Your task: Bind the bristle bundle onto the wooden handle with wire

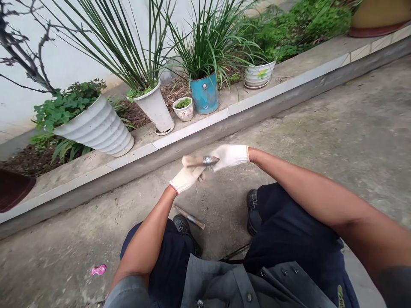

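Observation:
Both hands wear white knit gloves and meet above the concrete floor. My left hand (186,176) is closed around a short brown wooden stick (195,161) with a shiny silver band (209,160) near its right end. My right hand (228,156) is at that banded end, touching it, fingers curled and slightly blurred. Whatever the right fingers pinch is hidden. Below the hands, beside my left shoe, a similar stick (188,216) with a silvery band lies on the floor.
Along the low ledge (192,130) stand a white ribbed pot (99,128), a tall white pot (157,109), a small flowered pot (184,112), a blue bucket (204,95) and a white bowl planter (260,75). A pink object (98,270) lies on the floor at left.

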{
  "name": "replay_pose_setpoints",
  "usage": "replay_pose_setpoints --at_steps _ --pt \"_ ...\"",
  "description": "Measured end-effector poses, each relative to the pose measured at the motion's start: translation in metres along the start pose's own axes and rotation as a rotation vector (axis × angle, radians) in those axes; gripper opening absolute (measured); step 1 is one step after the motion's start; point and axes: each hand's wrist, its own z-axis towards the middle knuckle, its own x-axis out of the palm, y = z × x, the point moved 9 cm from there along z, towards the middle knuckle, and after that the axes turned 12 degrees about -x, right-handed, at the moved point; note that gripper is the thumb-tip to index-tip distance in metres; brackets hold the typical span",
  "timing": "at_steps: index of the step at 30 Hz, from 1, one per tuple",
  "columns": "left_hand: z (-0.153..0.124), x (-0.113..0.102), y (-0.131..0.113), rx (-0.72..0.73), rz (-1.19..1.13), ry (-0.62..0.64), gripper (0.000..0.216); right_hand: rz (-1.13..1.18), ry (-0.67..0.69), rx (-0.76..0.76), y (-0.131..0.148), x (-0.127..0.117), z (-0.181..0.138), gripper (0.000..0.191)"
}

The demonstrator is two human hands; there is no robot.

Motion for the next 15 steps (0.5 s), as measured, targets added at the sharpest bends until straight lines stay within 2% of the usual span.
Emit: replay_pose_setpoints --at_steps 3,5,8,12,15 --pt "0.001 0.006 -0.002 -0.004 -0.056 -0.050 0.046 -0.073 -0.199 0.115 -0.011 -0.026 0.004 0.037" --pt "0.002 0.015 -0.001 -0.029 0.002 -0.040 0.040 -0.260 -0.221 0.236 -0.022 -0.034 0.005 0.033" --pt "0.001 0.025 0.000 -0.066 0.143 -0.006 0.038 -0.483 -0.144 0.365 -0.034 -0.029 0.006 0.026" --pt "-0.004 0.030 -0.002 -0.058 0.315 0.023 0.038 -0.551 -0.052 0.392 -0.036 -0.011 0.008 0.029" --pt "-0.005 0.026 -0.005 -0.030 0.419 -0.004 0.037 -0.613 -0.012 0.423 -0.032 -0.003 0.010 0.029"
